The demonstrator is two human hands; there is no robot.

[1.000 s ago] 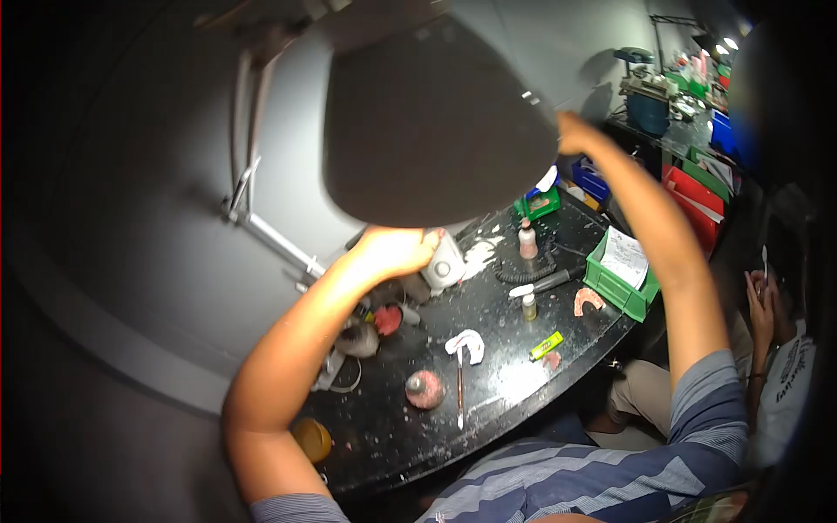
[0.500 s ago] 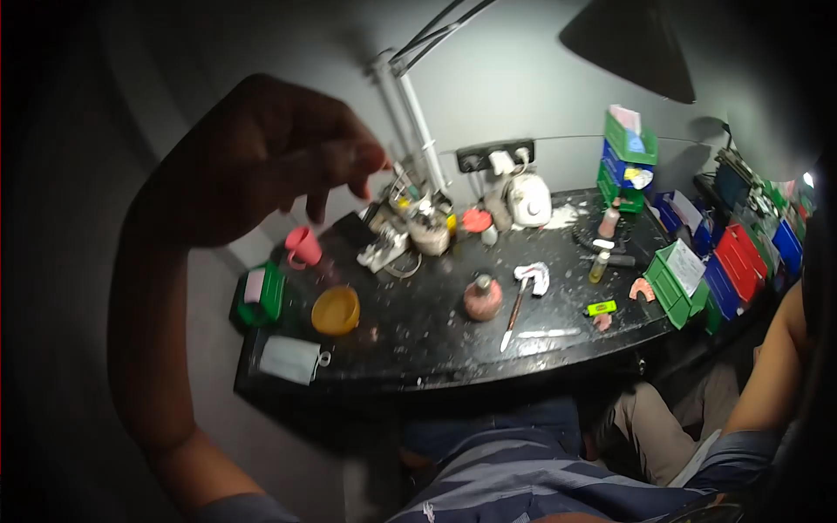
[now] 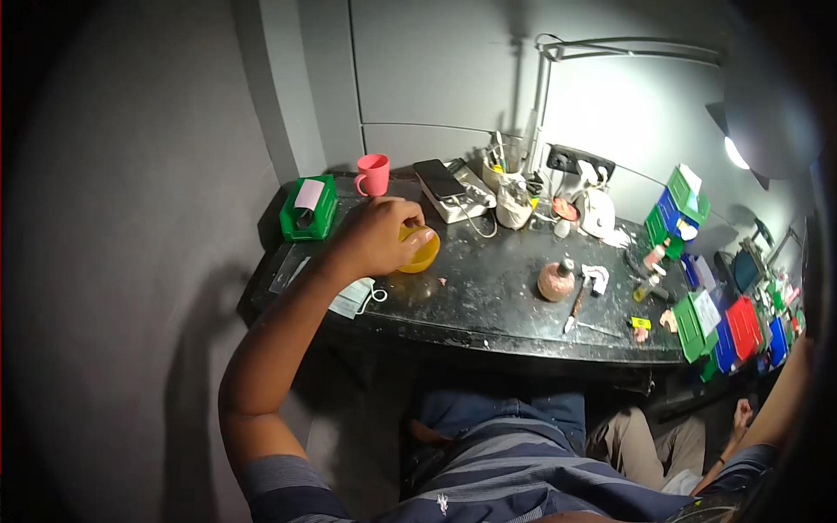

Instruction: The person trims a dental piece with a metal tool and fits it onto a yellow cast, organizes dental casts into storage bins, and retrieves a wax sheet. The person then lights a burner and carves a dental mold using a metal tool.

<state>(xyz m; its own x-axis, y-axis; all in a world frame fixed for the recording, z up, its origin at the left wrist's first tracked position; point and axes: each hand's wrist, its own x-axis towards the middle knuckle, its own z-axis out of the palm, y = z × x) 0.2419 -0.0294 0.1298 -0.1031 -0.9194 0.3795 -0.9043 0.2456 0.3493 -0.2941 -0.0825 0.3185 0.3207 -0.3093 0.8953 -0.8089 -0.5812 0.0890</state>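
My left hand reaches over the left part of the desk and pinches the rim of a yellow bowl. The hand covers the bowl's left side, and what is inside does not show. Just in front of it lies a pale blue face mask with a white ear loop. A pink mug stands behind the hand, and a green bin with a pink paper is to its left. Of my right arm only a part shows at the right edge; my right hand is out of view.
On the black desk stand a round pinkish bottle, a brush and a white horseshoe-shaped piece. A phone lies at the back. Colored bins line the right. Another person's hand shows at lower right.
My left hand has come down from high in front of the camera onto the yellow bowl. The view has shifted, so the desk sits farther right and the lamp shade has moved right.
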